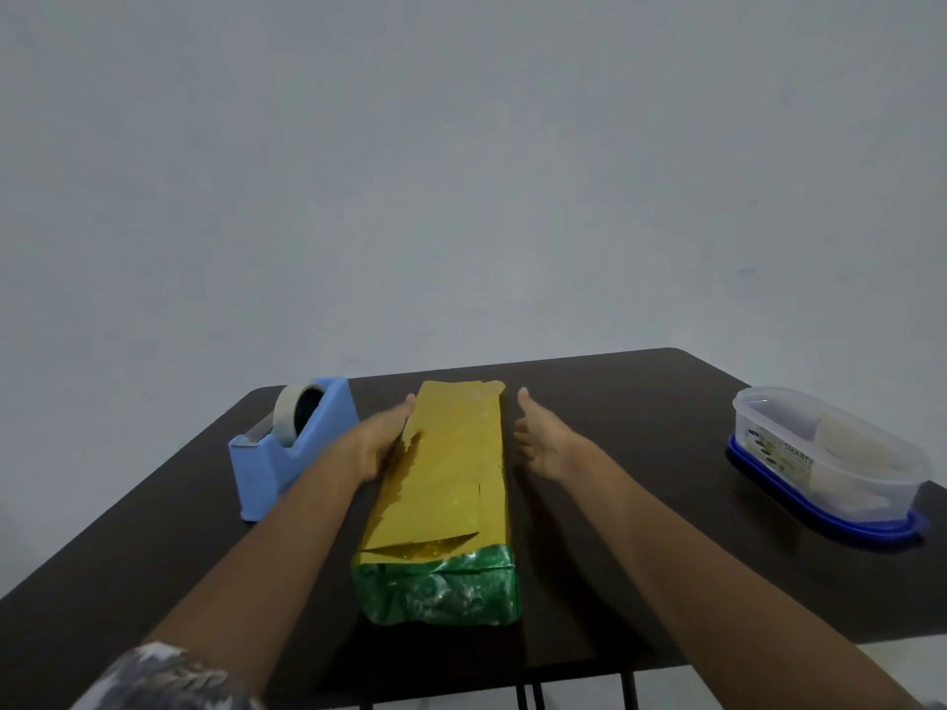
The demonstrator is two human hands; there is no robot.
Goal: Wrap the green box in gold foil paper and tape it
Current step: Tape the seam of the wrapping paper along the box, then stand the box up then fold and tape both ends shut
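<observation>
On the dark table (pixel 640 412), at its middle, the green box (pixel 451 591) is lying lengthwise, pointing away from the person. It is being covered by the gold foil paper (pixel 451 468) over all but its near end, where green is showing. A clear plastic container (pixel 830 453) on a blue lid is sitting well apart to the right, and a blue tape dispenser (pixel 287 463) is standing just beside the box's left. The left hand (pixel 382 443) is being laid flat, fingers straight, against the foil on the far left side. The right hand (pixel 546 445) is being held spread, thumb up, just beside the far right side; whether it is touching cannot be told. For a clean wrap, the foil should probably be pressed tight from both sides, with the loose flap smoothed flat before a strip is pulled from the tape roll (pixel 289 409).
</observation>
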